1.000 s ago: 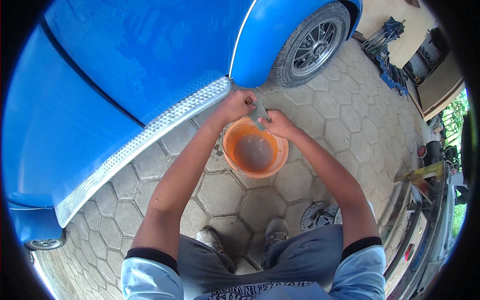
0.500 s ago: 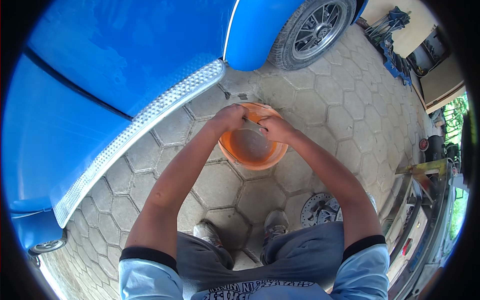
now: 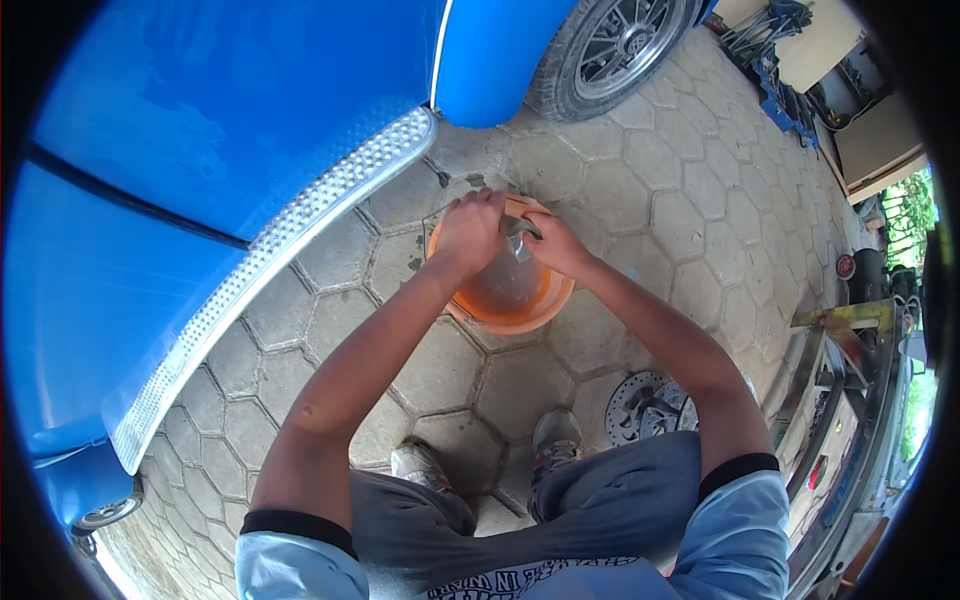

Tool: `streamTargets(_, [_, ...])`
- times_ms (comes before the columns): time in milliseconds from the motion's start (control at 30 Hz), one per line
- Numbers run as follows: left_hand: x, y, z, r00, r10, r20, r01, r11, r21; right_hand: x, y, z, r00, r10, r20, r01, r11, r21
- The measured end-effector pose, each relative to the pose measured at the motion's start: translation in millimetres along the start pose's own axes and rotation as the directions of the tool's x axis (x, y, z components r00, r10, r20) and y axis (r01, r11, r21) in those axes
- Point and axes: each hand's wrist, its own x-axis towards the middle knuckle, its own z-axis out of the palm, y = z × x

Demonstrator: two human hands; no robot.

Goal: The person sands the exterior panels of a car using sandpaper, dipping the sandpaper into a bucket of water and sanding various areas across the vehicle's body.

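Note:
An orange basin (image 3: 497, 318) of cloudy, greyish water stands on the paving in front of my feet. Over its far left side is my left hand (image 3: 473, 232), back upward, fingers closed and curled down; what they hold is hidden. At the far right side, my right hand (image 3: 556, 243) grips a small, dark grey, wet-looking piece (image 3: 526, 228) whose kind I cannot make out. A shiny, clear patch, perhaps water, shows just below that piece. Both hands are close together above the water.
A blue car (image 3: 270, 90) with a silver studded running board (image 3: 300, 235) fills the left, its wheel (image 3: 625, 50) at the top. A perforated brake disc (image 3: 628, 405) lies beside my right foot. Metal frames (image 3: 840, 340) stand at the right, tools (image 3: 780, 60) at the far right.
My left hand has turned back upward and reaches a little farther toward the far rim. The right hand has shifted slightly right, and more of the grey piece shows near it.

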Motion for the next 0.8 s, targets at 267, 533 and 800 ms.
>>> streamTargets(267, [-24,-12,8,0.938,-0.083,0.335,0.115,0.991,-0.074,-26,8,12,0.943,0.061,0.328,0.029,0.964,-0.263])
streamTargets(533, [10,-15,-97,0.974,-0.191,0.123,0.210,0.964,-0.164,48,-38,-23,0.996,-0.087,0.014,0.078,0.943,0.324])
streamTargets(800, [7,-8,-252,0.953,-0.199,-0.230,0.129,0.949,-0.289,101,-163,-41,0.949,-0.260,-0.177,0.310,0.685,0.659])
